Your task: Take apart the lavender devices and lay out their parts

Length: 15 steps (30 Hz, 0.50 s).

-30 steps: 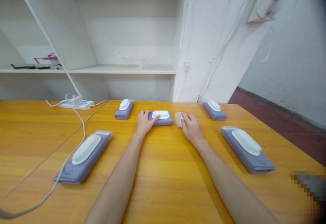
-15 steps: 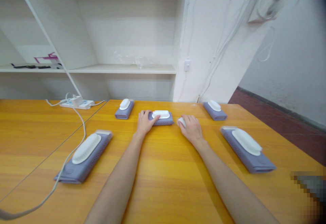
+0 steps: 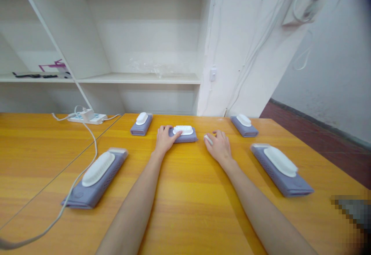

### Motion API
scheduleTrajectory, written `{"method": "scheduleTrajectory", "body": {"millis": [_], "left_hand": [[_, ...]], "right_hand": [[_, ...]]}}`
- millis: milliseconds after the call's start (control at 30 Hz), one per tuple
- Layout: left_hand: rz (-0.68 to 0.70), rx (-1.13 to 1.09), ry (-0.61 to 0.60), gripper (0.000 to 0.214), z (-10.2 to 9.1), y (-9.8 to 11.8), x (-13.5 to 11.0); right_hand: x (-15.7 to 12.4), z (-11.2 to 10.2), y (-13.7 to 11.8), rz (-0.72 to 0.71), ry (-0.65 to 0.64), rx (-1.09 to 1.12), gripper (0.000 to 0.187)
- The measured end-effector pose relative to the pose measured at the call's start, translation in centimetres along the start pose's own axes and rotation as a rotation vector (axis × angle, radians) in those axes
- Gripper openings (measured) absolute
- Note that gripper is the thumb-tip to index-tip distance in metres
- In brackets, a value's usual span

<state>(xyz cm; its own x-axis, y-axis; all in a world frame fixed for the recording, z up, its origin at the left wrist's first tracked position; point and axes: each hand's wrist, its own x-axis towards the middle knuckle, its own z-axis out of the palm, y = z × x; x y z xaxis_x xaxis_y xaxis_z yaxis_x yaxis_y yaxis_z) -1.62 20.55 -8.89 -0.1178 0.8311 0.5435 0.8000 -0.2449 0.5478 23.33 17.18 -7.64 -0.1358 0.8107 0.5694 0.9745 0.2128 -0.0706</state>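
At the far middle of the table, a flat purple-grey case (image 3: 187, 139) lies crosswise with a white oval piece (image 3: 185, 130) on top; its upper face looks bristly, like a scrubbing brush. My left hand (image 3: 165, 138) grips the left end of this case, thumb resting by the white piece and fingers behind. Just right of the case, my right hand (image 3: 219, 145) is closed around a small white piece (image 3: 208, 140), low over the table. Most of that piece is hidden by the hand, and its kind cannot be made out.
Similar cases with white oval pieces lie around: back left (image 3: 141, 124), front left (image 3: 95, 177), back right (image 3: 245, 125), front right (image 3: 281, 170). A white cable (image 3: 95, 150) runs from a power strip (image 3: 88, 117) over the front-left case. White shelves (image 3: 139, 79) stand behind the table.
My right hand has shifted slightly right, away from the middle case, with the white piece in it, and its fingers have moved a little. My left hand stays on the case.
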Motion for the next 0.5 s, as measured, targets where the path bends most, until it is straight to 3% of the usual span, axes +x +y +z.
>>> {"method": "scheduleTrajectory", "body": {"millis": [233,500], "left_hand": [[-0.008,0.008,-0.003,0.052,-0.1,0.1,0.0],[-0.012,-0.061,-0.027,0.051,-0.2,0.3,-0.1]], "right_hand": [[-0.1,1.2,0.6,-0.007,-0.03,0.202,0.036],[0.1,2.1,1.2,0.025,0.047,0.323,0.015]]}}
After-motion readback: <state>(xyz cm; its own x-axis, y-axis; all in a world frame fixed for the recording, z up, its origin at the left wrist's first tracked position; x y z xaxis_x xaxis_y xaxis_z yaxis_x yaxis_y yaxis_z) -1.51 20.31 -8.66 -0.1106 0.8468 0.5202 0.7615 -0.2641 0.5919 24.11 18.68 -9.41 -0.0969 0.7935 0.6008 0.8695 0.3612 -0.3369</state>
